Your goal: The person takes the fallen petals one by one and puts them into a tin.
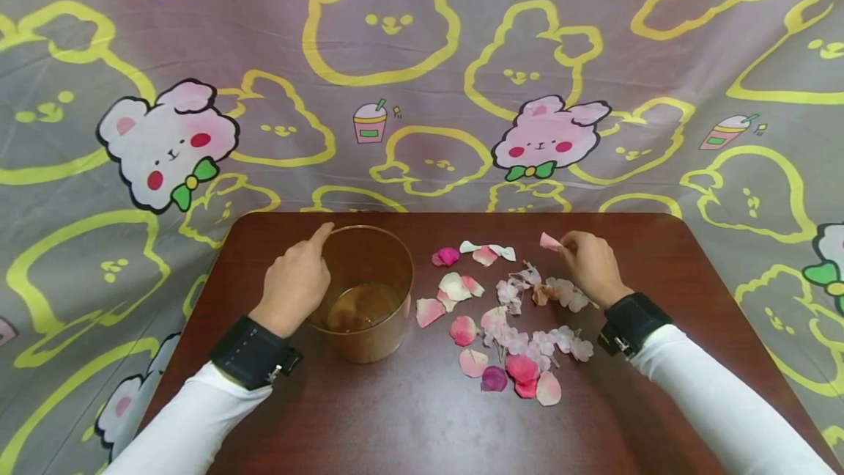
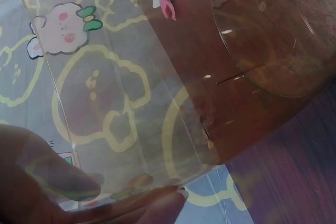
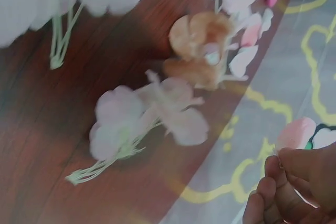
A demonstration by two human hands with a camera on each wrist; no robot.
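A clear, amber-tinted round container (image 1: 369,349) stands on the left part of the table. My left hand (image 1: 294,282) grips its left rim, index finger stretched along the edge. In the left wrist view, the thumb (image 2: 76,186) lies on one side of the see-through wall and the fingers on the other. At the table's far right, my right hand (image 1: 592,264) pinches a pink petal (image 1: 549,241) by its end between thumb and fingertips. Just in front of that hand lie pale pink blossom sprigs (image 1: 511,293) and a brownish-orange flower (image 3: 197,40).
Loose petals in white, pink and magenta, such as a dark purple one (image 1: 493,379) and a bright pink one (image 1: 522,368), lie right of the container. More blossom sprigs (image 1: 542,343) sit among them. Behind the brown table (image 1: 409,431) hangs a patterned cloth (image 1: 422,42).
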